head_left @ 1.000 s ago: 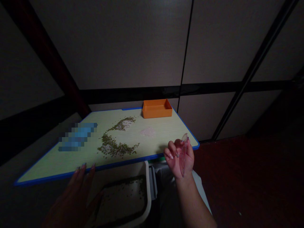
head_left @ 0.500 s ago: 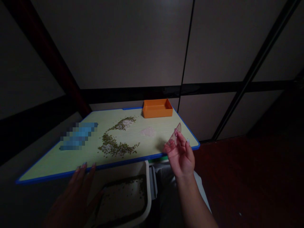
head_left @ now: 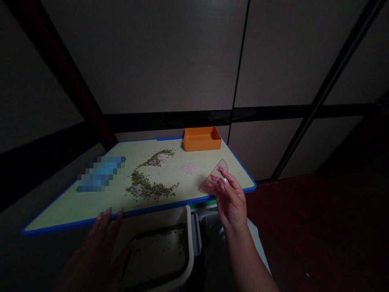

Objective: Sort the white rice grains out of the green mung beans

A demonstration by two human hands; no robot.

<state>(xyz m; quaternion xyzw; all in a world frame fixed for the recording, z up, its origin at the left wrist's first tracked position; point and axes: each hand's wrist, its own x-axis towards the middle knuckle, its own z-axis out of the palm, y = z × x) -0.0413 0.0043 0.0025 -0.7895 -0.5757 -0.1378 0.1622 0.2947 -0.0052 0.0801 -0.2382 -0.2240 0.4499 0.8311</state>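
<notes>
The right hand [head_left: 232, 198] pinches a translucent pink protractor [head_left: 224, 164] at the table [head_left: 100, 207]'s three o'clock side; it looks light, stiff, slick and perhaps brittle, best gripped mid-rim. The left hand [head_left: 94, 239], well apart, lies fingers outstretched at seven o'clock.

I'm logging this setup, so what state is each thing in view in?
Clear sheet: held at a slant
Right hand: gripping the sheet
Left hand: open, at the table's near edge
Orange box: upright, open-topped
Green bits: scattered in uneven patches
Pale bits: loosely spread
Tub: open, dark bits inside
Blue item: pixelated, details hidden
</notes>
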